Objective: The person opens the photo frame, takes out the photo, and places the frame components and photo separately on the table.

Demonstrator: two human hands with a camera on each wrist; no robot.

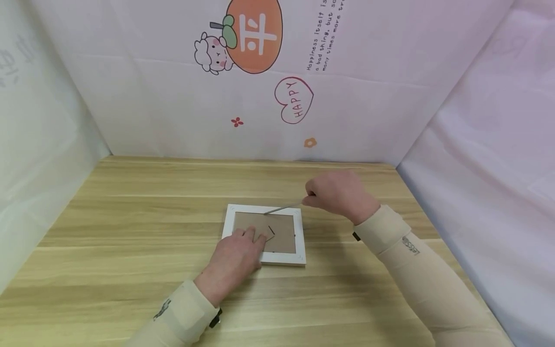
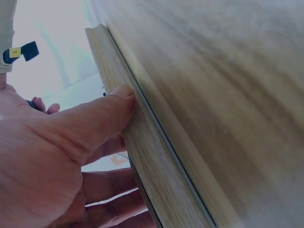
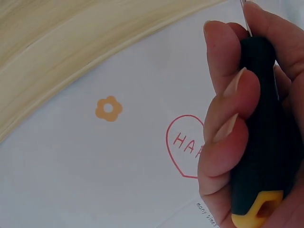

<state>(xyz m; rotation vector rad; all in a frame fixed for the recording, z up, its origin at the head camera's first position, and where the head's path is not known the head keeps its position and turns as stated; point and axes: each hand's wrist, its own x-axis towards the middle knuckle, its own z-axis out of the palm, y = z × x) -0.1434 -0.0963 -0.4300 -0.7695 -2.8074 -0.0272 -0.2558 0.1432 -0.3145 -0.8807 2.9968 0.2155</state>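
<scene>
Gripping a screwdriver (image 3: pixel 270 142), the right hand (image 1: pixel 340 193) has its fingers curled round the dark green handle, which has a yellow end; the thin metal rod points left from the fist, and its tip is at the far edge of a brown board (image 1: pixel 284 241); I cannot tell if the tip touches it. The left hand (image 1: pixel 236 258) holds the near left part of a white picture frame (image 1: pixel 300 241), with its thumb on the outer side, which looks like wood, and its other fingers over the top; some fingertips rest on the brown board. The frame lies flat between the two hands with its back up, and the brown board sits inside it; a thin dark bent line shows on the board, just beside the left fingers; small dark bits show at the board's right and near edges.

Under it all is a wood-look table (image 1: pixel 130 231); at the far side hangs a white cloth (image 1: pixel 173 111) with a red heart (image 1: pixel 294 100), small flowers, a sheep (image 1: pixel 214 54) and a big orange fruit (image 1: pixel 256 36); more pale cloth hangs at left and right.
</scene>
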